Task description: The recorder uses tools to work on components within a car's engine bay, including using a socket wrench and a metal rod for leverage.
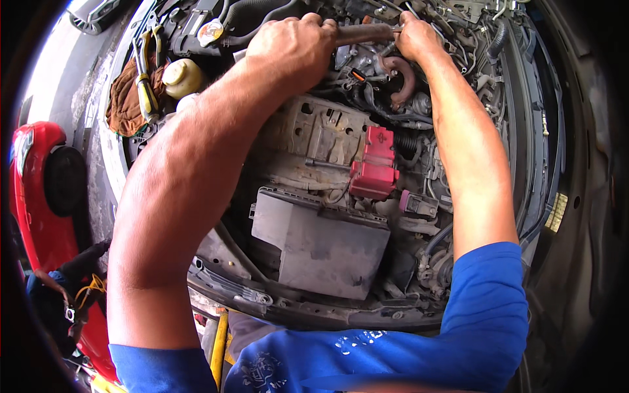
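Note:
Across the far part of an open engine bay runs a thick brownish-grey pipe [365, 34]. My left hand [295, 49] is wrapped round it, palm down. At the pipe's right end, my right hand [417, 38] is closed with its fingers curled; a thin metal piece shows above it, but what it grips is hidden. Just below the right hand is a curved, rust-brown engine pipe [403, 82]. Between and below my forearms lie a red plastic cover [376, 162] and a black fuse box lid [321, 242].
Pliers with yellow-grey handles [145, 92] lie on a brown rag [128, 101] at the left, beside a cream reservoir with a cap [183, 77]. Hoses and wiring crowd the right side. A red car [42, 196] and another person's arm [59, 288] are at the far left.

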The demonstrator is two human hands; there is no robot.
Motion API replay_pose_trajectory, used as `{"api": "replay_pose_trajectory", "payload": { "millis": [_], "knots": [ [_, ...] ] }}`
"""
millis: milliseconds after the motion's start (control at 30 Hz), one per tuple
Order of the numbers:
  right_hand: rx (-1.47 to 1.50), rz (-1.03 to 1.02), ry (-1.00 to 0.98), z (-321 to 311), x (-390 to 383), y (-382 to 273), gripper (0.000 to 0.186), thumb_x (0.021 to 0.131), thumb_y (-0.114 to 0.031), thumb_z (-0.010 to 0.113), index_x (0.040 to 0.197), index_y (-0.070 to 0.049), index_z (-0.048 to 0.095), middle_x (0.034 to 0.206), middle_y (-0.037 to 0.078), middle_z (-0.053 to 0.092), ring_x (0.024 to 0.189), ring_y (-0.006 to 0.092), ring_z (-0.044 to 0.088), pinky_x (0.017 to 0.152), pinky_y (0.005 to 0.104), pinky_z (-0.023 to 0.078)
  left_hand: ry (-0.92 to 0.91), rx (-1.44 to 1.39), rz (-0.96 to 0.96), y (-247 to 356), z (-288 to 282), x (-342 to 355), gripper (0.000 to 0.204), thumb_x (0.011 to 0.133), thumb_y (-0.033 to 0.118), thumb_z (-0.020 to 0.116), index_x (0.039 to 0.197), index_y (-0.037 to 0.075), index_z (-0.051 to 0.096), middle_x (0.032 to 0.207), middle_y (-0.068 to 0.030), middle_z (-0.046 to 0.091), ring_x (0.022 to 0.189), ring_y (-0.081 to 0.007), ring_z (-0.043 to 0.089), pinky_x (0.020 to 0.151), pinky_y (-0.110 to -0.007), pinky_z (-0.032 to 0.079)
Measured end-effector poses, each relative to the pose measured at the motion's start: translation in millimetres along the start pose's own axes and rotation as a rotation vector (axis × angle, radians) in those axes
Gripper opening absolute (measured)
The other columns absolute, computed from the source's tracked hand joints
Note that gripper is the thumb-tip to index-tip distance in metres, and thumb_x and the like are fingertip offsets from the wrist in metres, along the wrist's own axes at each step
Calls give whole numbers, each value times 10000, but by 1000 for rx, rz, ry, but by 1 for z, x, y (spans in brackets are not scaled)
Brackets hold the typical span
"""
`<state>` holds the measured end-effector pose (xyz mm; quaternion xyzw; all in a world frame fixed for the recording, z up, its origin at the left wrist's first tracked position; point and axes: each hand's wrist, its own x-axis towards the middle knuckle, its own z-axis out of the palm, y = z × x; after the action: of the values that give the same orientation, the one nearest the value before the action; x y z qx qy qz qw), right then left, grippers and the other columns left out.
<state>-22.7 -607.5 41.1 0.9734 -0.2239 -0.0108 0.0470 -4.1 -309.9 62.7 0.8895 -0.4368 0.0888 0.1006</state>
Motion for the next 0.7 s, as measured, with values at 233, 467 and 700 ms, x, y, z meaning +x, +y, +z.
{"api": "replay_pose_trajectory", "payload": {
  "millis": [233, 467, 700],
  "knots": [
    [-5, -9, 98, 9, 0, 19, 343, 920, -244, 656, 1220, -98, 575, 1101, 247, 709, 1088, 426, 668, 906, 522, 532, 5, 78, -195, -12, 7, -36, 485, 928, 438, 685, 1246, 83, 597, 1060, -158, 682, 923, -343, 711, 810, -478, 558],
    [-1, -129, 30, -11, -8, 16, 350, 921, -286, 664, 1251, -194, 587, 1079, 231, 712, 1049, 431, 679, 887, 530, 540, -39, 38, -58, -43, 6, -31, 363, 889, 150, 633, 1246, 128, 574, 969, -153, 660, 901, -380, 692, 757, -504, 555],
    [36, -17, 59, -8, -10, 13, 231, 851, -200, 681, 1056, -103, 636, 935, 229, 712, 924, 452, 690, 799, 513, 550, -5, 28, 4, -53, 17, -21, 428, 826, 69, 639, 1244, 127, 572, 930, -147, 659, 898, -392, 684, 743, -541, 530]
  ]
}}
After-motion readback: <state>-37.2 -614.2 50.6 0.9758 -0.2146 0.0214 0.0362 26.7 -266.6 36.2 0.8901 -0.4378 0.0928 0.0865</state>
